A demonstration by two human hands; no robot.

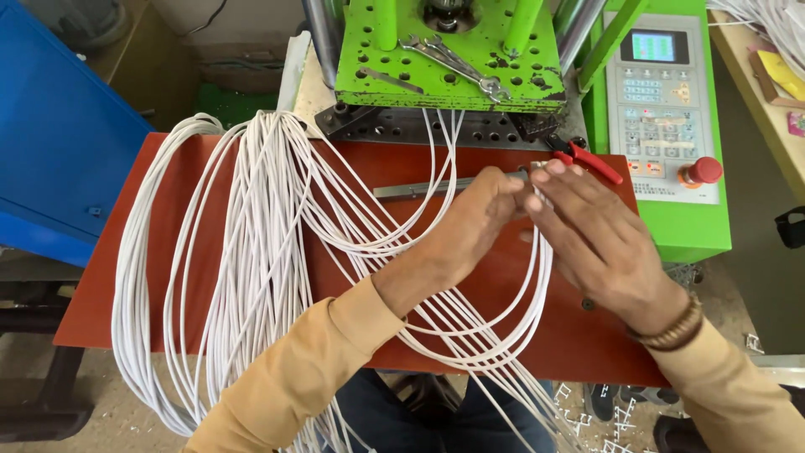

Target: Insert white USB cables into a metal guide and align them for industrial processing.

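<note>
My left hand [465, 231] and my right hand [591, 231] meet over the right part of a red table [151, 243]. Both pinch the ends of thin white cables [260, 218] near a narrow metal bar [419, 188]. The cables lie in long loops across the table, hang off its left and front edges, and some run up under the green machine plate [444, 59]. The cable ends themselves are hidden by my fingers.
Red-handled pliers [587, 158] lie just beyond my right hand. Wrenches [453, 57] rest on the green perforated plate. A green control panel [662, 109] with a red knob stands at right, a blue cabinet [59, 134] at left, plastic scraps on the floor.
</note>
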